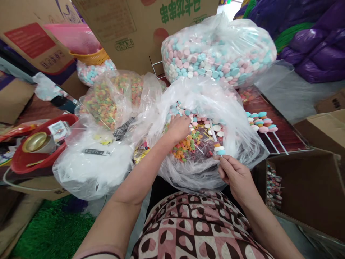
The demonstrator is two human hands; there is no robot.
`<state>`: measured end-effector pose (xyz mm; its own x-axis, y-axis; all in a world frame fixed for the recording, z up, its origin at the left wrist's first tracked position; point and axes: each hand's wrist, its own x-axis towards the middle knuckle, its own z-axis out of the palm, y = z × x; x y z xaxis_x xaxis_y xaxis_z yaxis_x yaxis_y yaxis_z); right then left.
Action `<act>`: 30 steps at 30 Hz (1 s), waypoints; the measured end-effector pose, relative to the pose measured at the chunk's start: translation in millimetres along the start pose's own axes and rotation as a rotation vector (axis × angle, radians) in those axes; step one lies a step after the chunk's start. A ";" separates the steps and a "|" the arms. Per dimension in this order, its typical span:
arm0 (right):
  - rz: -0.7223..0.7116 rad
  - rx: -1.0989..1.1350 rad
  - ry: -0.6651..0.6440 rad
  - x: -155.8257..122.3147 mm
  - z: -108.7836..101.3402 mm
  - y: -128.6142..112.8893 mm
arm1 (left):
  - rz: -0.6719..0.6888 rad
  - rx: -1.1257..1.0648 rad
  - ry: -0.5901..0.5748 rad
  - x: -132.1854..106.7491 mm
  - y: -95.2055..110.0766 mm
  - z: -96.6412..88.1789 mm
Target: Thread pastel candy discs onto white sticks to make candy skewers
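Note:
My right hand [235, 172] pinches the near end of a marshmallow skewer [219, 148], which has blue and white marshmallows and an orange-brown piece threaded together. My left hand [178, 128] reaches into the open clear plastic bag [242, 138], its fingers curled down at the loose marshmallows [217, 128]; its fingertips are partly hidden, and I cannot make out what they hold. Below that hand lie gummy rings [185, 145] in orange, green and dark red. A white stick [213, 130] rests among the sweets, close to the skewer.
Finished-looking marshmallow skewers [262, 121] lie on the dark red table [291, 138] at right. Behind stands a big bag of marshmallows [218, 54]. A bag of gummies [115, 97], a white plastic bag [91, 162] and a red basin [16, 158] fill the left. An open carton [309, 187] sits low right.

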<state>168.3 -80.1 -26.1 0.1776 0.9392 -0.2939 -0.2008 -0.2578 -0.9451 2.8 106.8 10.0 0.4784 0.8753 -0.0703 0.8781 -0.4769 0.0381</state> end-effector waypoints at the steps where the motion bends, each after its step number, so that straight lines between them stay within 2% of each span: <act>1: -0.001 -0.005 -0.004 0.2 0.4 -0.5 | -0.002 -0.040 0.012 0.0 -1.7 0.4; 4: -0.032 -0.027 -0.019 2.5 -0.4 -0.9 | -0.107 -0.320 0.123 -1.4 -8.2 -1.2; 6: -0.071 -0.053 -0.021 5.9 -1.7 -1.4 | -0.190 -0.651 0.230 -7.9 -10.9 -4.0; 8: -0.121 -0.092 -0.011 10.9 -0.9 -4.0 | -0.194 -1.043 0.270 -20.7 -9.6 -5.8; 10: -0.166 -0.128 0.016 17.1 4.1 -9.4 | -0.152 -1.395 0.226 -37.7 -3.2 -4.8; 13: -0.197 -0.119 0.065 26.8 19.0 -19.9 | -0.158 -1.714 0.119 -62.2 12.7 3.2; 16: -0.186 -0.077 0.038 33.7 34.6 -26.8 | -0.190 -1.881 0.074 -77.3 28.0 14.3; 19: -0.187 -0.089 -0.001 36.2 42.4 -27.2 | -0.192 -1.941 0.081 -83.3 36.8 22.2; 23: -0.190 -0.029 0.006 36.2 41.2 -22.8 | -0.223 -1.968 0.093 -85.4 42.6 25.4; 30: -0.142 0.094 0.019 36.3 37.2 -23.1 | -0.234 -2.187 0.040 -88.4 49.1 19.4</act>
<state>143.6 -31.6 -9.7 0.2286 0.9600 -0.1619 -0.2617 -0.0996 -0.9600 3.7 4.5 -1.2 0.3687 0.9016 -0.2262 -0.4884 0.3949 0.7781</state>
